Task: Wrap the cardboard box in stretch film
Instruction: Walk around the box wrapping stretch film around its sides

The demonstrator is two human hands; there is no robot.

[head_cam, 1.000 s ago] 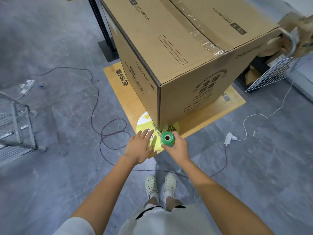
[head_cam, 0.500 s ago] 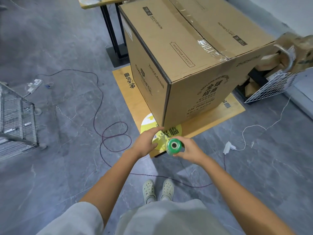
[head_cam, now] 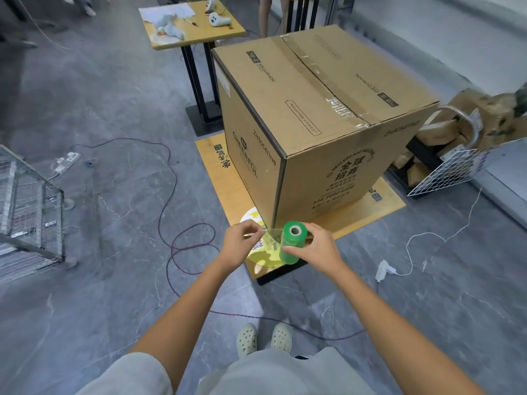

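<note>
A large taped cardboard box [head_cam: 310,115] stands on a low wooden board [head_cam: 356,212] on the floor, its near corner facing me. Just in front of that corner my right hand [head_cam: 316,249] grips a green roll of stretch film [head_cam: 292,242], held roughly upright. My left hand [head_cam: 242,242] pinches the loose end of the film [head_cam: 271,232], which stretches in a short clear strip from the roll. The film is not touching the box.
A small wooden table [head_cam: 194,27] on a black post stands behind the box. A wire cage [head_cam: 28,206] sits at the left. Cables [head_cam: 171,195] loop across the floor, with a white plug [head_cam: 385,270] at right. A wire rack [head_cam: 447,172] with cardboard scraps stands at right.
I have risen and stepped back, so the box looks farther. My hands lifted from the board; my left hand went from resting flat to pinching the film end and pulling it off the roll.
</note>
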